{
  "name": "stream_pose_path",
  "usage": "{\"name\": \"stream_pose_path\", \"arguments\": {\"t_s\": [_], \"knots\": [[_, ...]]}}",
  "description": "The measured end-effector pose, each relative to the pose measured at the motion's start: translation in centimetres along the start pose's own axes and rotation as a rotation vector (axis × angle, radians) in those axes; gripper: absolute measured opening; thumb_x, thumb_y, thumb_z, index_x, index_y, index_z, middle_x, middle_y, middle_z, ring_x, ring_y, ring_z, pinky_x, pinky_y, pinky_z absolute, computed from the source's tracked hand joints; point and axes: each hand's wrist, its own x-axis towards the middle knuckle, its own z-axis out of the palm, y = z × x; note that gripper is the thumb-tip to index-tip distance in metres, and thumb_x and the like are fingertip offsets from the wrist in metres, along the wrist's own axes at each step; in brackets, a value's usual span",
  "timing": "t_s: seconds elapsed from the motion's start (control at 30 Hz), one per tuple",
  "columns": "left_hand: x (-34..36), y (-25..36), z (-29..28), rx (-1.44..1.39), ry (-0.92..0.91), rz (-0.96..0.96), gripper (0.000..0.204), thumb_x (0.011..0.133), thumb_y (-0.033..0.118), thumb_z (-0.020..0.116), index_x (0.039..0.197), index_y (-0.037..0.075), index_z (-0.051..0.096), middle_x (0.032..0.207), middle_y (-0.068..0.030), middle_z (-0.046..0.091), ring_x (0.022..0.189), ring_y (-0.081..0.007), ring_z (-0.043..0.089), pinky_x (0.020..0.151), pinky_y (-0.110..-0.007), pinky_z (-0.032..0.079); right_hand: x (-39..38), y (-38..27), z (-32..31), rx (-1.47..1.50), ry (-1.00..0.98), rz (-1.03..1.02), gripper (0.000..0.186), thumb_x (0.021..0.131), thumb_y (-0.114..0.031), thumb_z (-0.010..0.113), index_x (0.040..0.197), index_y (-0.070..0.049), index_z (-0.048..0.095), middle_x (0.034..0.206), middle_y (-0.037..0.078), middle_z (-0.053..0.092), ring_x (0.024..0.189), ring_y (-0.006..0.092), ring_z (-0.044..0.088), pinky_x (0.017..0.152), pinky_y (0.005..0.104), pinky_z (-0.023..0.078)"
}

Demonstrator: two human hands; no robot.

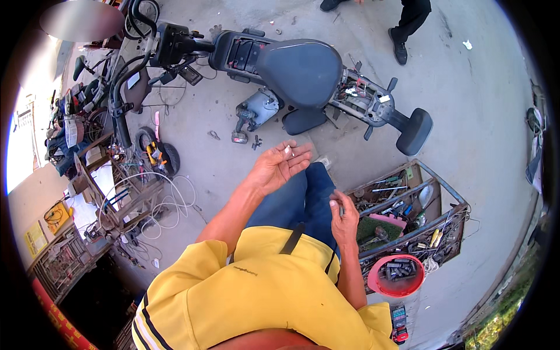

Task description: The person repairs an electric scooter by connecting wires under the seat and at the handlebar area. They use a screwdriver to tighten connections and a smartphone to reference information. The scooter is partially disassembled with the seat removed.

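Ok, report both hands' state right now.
Left hand: open, palm up; whether it holds anything tiny cannot be told.
Right hand: loosely curled, back showing; whether it holds anything cannot be told.

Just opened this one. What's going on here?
Someone in a yellow shirt faces an electric scooter with exposed wiring toward its rear. Their left hand is palm up; a pale speck near the fingers is too small to identify. The right hand is loosely curled near a metal tool tray, with no visible object. A power drill is beside the scooter, and another person's leg shows beyond it.
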Motion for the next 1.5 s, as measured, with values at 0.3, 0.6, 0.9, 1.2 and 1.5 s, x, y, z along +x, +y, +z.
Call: {"name": "stream_pose_path", "arguments": {"t_s": [0.3, 0.6, 0.9, 1.2, 1.5], "knots": [[-3.7, -2.2, -3.7, 0.426, 0.112, 0.017, 0.018, 0.097, 0.007, 0.073, 0.115, 0.003, 0.070, 0.111, -0.0126, 0.074, 0.103, -0.0242, 0.072, 0.093, -0.041, 0.059, 3.7, -6.9, 7.6, 0.197, -0.080, -0.112, 0.033, 0.094, -0.006, 0.075, 0.125, -0.001, 0.068, 0.096, 0.011, 0.067, 0.085, 0.0210, 0.068, 0.075, 0.0334, 0.055], [-0.7, -2.0, -3.9, 0.764, 0.230, 0.038, 0.016, 0.098, 0.002, 0.071, 0.112, -0.003, 0.067, 0.102, -0.0129, 0.074, 0.087, -0.0174, 0.072, 0.079, -0.030, 0.060, 4.8, -4.9, 8.5, -0.056, 0.068, -0.253, 0.026, 0.092, -0.004, 0.072, 0.118, -0.003, 0.071, 0.100, 0.013, 0.068, 0.086, 0.0339, 0.070, 0.074, 0.0411, 0.056], [10.8, -7.4, -0.4, 0.937, 0.151, 0.124, 0.013, 0.098, 0.003, 0.069, 0.108, -0.005, 0.067, 0.094, -0.0096, 0.074, 0.083, -0.0144, 0.070, 0.076, -0.030, 0.059, 10.7, 1.3, 4.2, 0.073, 0.274, -0.064, 0.026, 0.091, -0.002, 0.072, 0.117, -0.003, 0.072, 0.101, 0.012, 0.069, 0.082, 0.0257, 0.070, 0.071, 0.0372, 0.056], [32.8, -10.4, 5.5, 1.653, 0.054, 0.474, 0.018, 0.089, 0.004, 0.073, 0.106, 0.000, 0.070, 0.096, -0.0140, 0.076, 0.086, -0.0261, 0.074, 0.079, -0.040, 0.058, 3.4, 10.1, 0.0, 0.321, 0.194, 0.379, 0.025, 0.093, -0.006, 0.073, 0.117, 0.000, 0.072, 0.098, 0.008, 0.070, 0.080, 0.0138, 0.064, 0.073, 0.0285, 0.054], [41.1, -13.2, 7.8, 2.099, 0.073, 0.605, 0.024, 0.090, 0.008, 0.072, 0.112, 0.002, 0.067, 0.113, -0.0201, 0.069, 0.108, -0.0424, 0.067, 0.091, -0.051, 0.054, -5.4, 17.9, 0.9, 0.462, 0.352, 0.666, 0.024, 0.094, -0.005, 0.072, 0.117, 0.000, 0.073, 0.094, 0.008, 0.073, 0.078, 0.0132, 0.065, 0.073, 0.0276, 0.054]]}}
